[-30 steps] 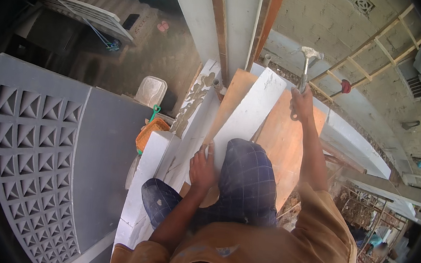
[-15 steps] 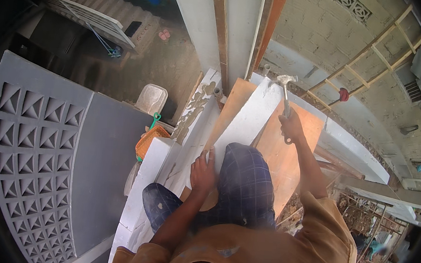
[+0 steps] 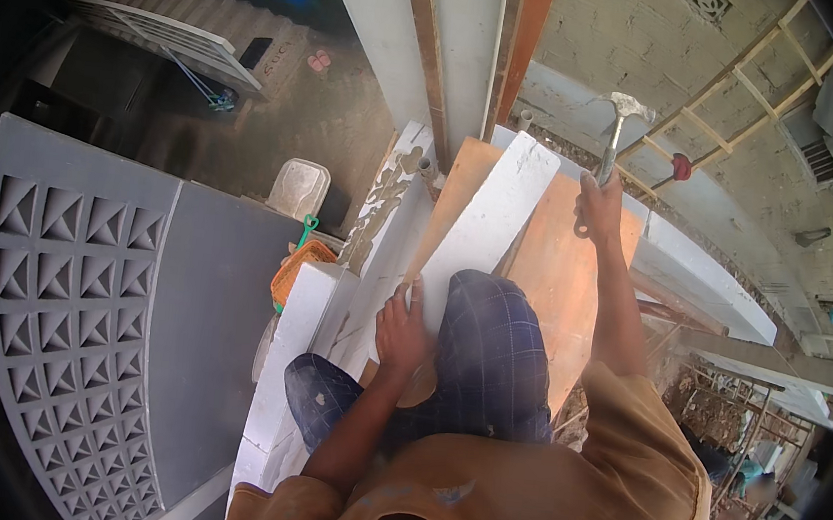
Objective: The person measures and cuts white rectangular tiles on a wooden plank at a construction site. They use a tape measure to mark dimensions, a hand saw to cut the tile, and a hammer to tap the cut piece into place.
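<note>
My right hand (image 3: 599, 209) is closed round the handle of a claw hammer (image 3: 609, 165). Its metal head is raised, away from the far end of a long white block (image 3: 493, 202). That block lies slanting in front of me, beside my bent knee. At the block's near left edge rests my left hand (image 3: 404, 330), fingers stretched forward and lying against it. Under the block, a brown board (image 3: 463, 180) shows on its left. Another wide brown board (image 3: 558, 282) extends on its right, below my right forearm.
A white block wall (image 3: 380, 227) with grey mortar patches runs along the left. Beyond it are an orange basket (image 3: 304, 268) with a green-handled tool and a pale container (image 3: 299, 188). Upright posts (image 3: 430, 53) stand ahead. A wooden ladder (image 3: 738, 90) leans at the far right, above lower ground.
My right hand has lifted the hammer up and to the right, off the block's far end. My left hand stays at the block's near edge. The view has shifted slightly.
</note>
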{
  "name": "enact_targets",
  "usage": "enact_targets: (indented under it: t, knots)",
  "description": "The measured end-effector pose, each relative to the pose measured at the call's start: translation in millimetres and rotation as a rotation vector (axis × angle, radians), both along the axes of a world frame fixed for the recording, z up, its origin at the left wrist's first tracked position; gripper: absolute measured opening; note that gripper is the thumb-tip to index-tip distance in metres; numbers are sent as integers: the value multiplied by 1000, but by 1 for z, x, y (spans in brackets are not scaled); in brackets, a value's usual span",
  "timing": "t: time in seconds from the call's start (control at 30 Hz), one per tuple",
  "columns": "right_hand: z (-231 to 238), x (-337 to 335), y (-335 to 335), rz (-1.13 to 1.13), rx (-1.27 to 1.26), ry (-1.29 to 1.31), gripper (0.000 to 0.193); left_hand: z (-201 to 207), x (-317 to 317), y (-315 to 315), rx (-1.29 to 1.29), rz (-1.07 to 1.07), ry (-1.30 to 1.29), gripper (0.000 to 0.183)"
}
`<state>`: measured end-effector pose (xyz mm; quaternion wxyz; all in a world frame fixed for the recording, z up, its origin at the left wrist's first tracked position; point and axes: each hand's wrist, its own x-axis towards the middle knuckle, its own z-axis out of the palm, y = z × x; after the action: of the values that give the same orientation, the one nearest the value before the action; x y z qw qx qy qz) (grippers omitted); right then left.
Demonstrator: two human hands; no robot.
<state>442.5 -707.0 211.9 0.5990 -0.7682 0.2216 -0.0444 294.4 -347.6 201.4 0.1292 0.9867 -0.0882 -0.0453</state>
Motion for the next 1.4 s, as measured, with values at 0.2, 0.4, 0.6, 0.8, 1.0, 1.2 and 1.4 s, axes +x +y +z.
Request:
enact_targets:
  t: [0.2,0.4,0.6,0.8,1.0,1.2,1.4]
  knots:
    - [1,-36,32,68,51,148,16,7,-2,-3,32,10,4,85]
    - [-24,-56,41,187,-198,210,16,0,0,1,-9,-5,6,83]
    - [20,-23,39,-47,123,-1,15,1,-4,1,-16,16,35,85]
    - [-17,-68,50,171,35,249,16,-1,-2,2,-4,10,-6,91]
    - [-9,-46,54,-88,-2,-85,22,1,-1,0,-18,0,28,90]
    - [0,-42,45,75,55,94,22,12,-2,-2,-63,42,31,86]
    - [-25,-69,56,233,-67,239,21,0,-4,-1,-41,14,-26,88]
